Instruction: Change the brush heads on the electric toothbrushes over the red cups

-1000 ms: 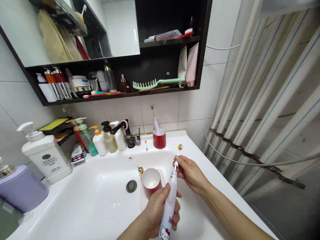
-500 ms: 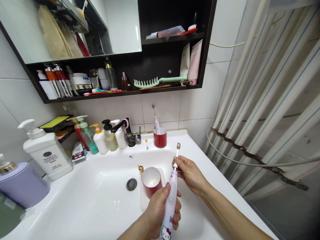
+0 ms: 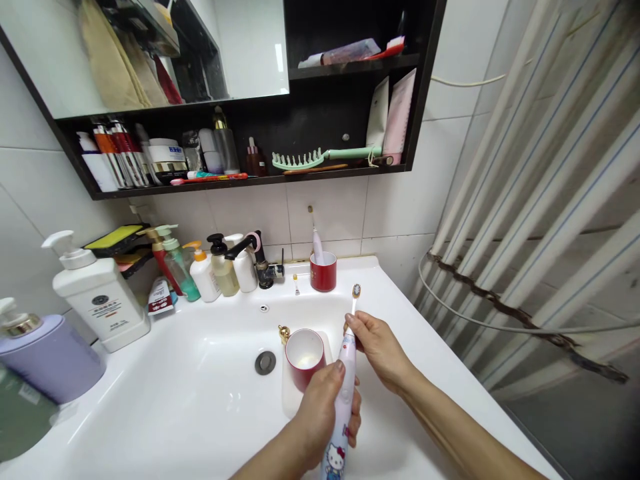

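Observation:
My left hand (image 3: 323, 410) is wrapped round the pale pink and blue handle of an electric toothbrush (image 3: 344, 393), printed with a cartoon cat. Bristles pointing up, a white brush head (image 3: 355, 300) stands at the top of the handle. Its lower stem is pinched between the thumb and fingers of my right hand (image 3: 377, 343), which hide part of the joint. Just left of the handle, a red cup (image 3: 304, 360) with a white inside sits on a pale mat (image 3: 293, 400) in the basin. A small gold figure (image 3: 284, 333) lies beside that cup.
A second red cup (image 3: 323, 275) on the rim holds another toothbrush (image 3: 317, 243); a small brush head (image 3: 296, 285) lies nearby. Left of the black faucet (image 3: 263, 267) stand several pump bottles (image 3: 204, 273). Above hangs a dark shelf (image 3: 320, 120); white pipes (image 3: 525, 167) run at right.
My right hand has brought the brush head down against the handle, closing the small gap between them. The whole view has shifted slightly.

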The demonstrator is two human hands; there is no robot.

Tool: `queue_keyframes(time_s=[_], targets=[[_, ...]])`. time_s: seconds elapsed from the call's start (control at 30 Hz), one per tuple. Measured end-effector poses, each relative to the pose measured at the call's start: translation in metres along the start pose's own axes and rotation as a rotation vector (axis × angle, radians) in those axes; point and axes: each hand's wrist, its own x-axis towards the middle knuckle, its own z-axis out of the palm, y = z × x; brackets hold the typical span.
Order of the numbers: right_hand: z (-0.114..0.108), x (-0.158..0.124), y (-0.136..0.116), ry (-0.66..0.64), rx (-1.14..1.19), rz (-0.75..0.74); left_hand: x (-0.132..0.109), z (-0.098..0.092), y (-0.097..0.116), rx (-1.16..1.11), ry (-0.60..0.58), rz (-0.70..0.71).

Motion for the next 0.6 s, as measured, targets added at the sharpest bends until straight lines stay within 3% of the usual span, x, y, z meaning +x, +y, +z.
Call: queue_keyframes(time_s=[0.17, 0.4, 0.5, 0.6], targets=[[0.003, 0.002, 0.007, 0.058, -0.063, -0.057, 0.001, 0.000, -0.002, 0.142, 0.086, 0.127], [0.002, 0.000, 0.005, 0.046, 0.034, -0.028, 0.000, -0.001, 0.002, -0.061, -0.072, 0.001], [0.005, -0.004, 0.001, 0.003, 0.106, -0.009, 0.000, 0.000, 0.002, -0.081, -0.100, 0.002], [0.013, -0.013, 0.000, -0.106, 0.134, 0.063, 0.003, 0.000, 0.007, -0.085, -0.052, 0.088]])
